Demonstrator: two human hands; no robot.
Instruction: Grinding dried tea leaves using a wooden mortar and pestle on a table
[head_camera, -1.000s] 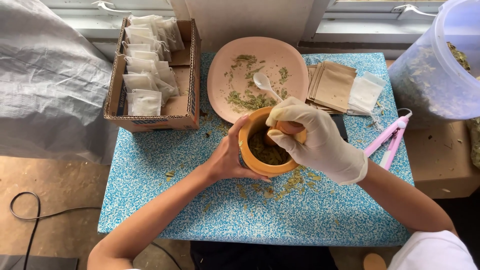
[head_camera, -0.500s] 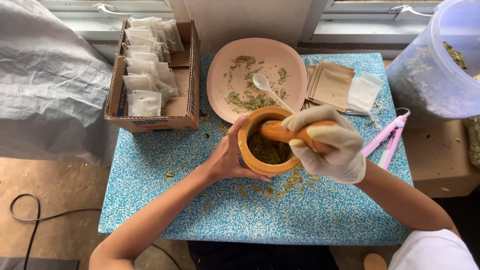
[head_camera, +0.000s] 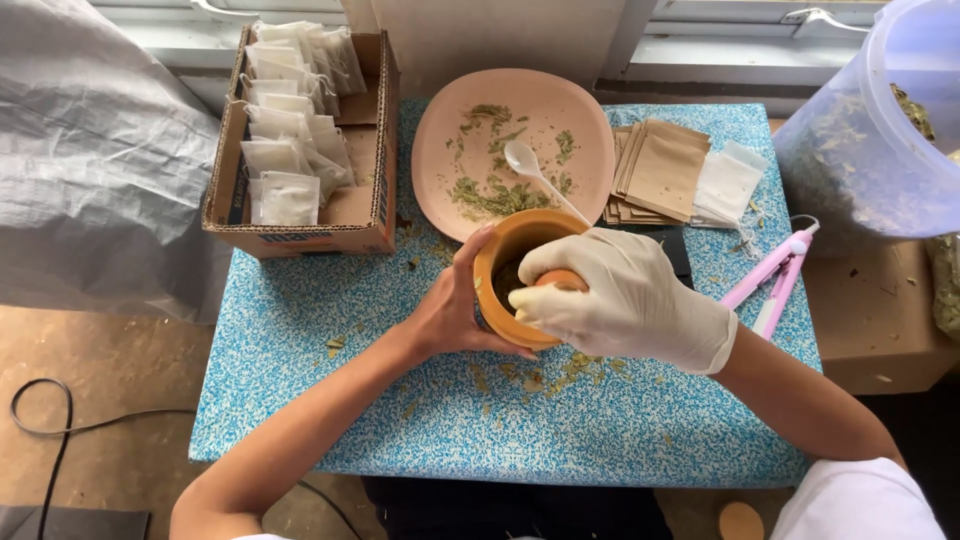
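An orange mortar (head_camera: 497, 262) with dark green crushed leaves inside stands on a blue speckled table (head_camera: 330, 400). My bare left hand (head_camera: 452, 312) wraps around the mortar's left side. My right hand (head_camera: 625, 298), in a white glove, grips an orange pestle (head_camera: 556, 280) pushed down into the mortar. The glove hides most of the pestle and the mortar's right half.
A pink plate (head_camera: 445, 150) with dried herb bits and a white spoon (head_camera: 530, 168) sits behind the mortar. A cardboard box (head_camera: 365, 215) of small white sachets stands back left; brown and white packets (head_camera: 665, 170) back right. A pink tool (head_camera: 770, 285) and a plastic tub (head_camera: 870, 140) are at right.
My gloved right hand has swung the pestle from tilted right to upright over the mortar, covering more of its rim. My left hand has stayed on the mortar.
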